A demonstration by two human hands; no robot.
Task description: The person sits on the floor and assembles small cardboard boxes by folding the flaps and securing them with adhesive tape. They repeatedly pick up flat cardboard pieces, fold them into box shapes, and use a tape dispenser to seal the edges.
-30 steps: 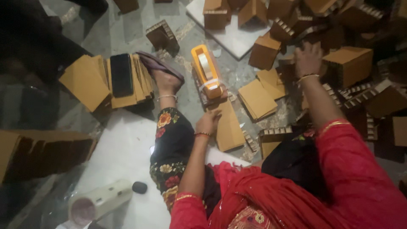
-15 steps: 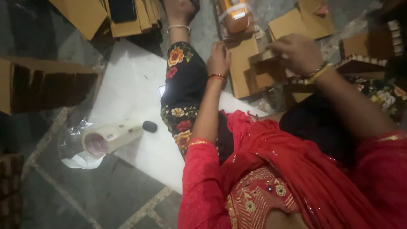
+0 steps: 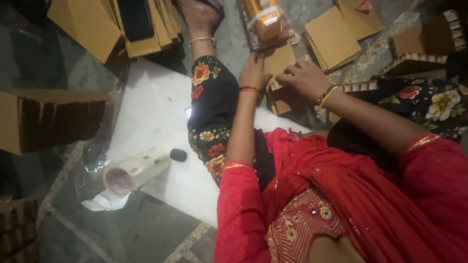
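I sit on the floor with one leg in black floral trousers stretched forward. My left hand (image 3: pixel 253 73) rests on a flat brown cardboard piece (image 3: pixel 282 61) lying next to that leg. Beside it, my right hand (image 3: pixel 304 78) curls its fingers over the same piece and the cardboard under it. An orange tape dispenser (image 3: pixel 265 17) lies just beyond the cardboard, near my foot (image 3: pixel 197 14).
A stack of flat cardboard squares (image 3: pixel 336 36) lies at the far right, with corrugated boxes (image 3: pixel 424 41) beyond. A black phone (image 3: pixel 136 17) lies on another cardboard stack at the far left. Clear tape rolls (image 3: pixel 136 168) lie on a white sheet (image 3: pixel 151 112). A folded box (image 3: pixel 48 117) stands left.
My right hand has pulled back from the far boxes to the cardboard beside my left hand. The view has tilted down toward my lap.
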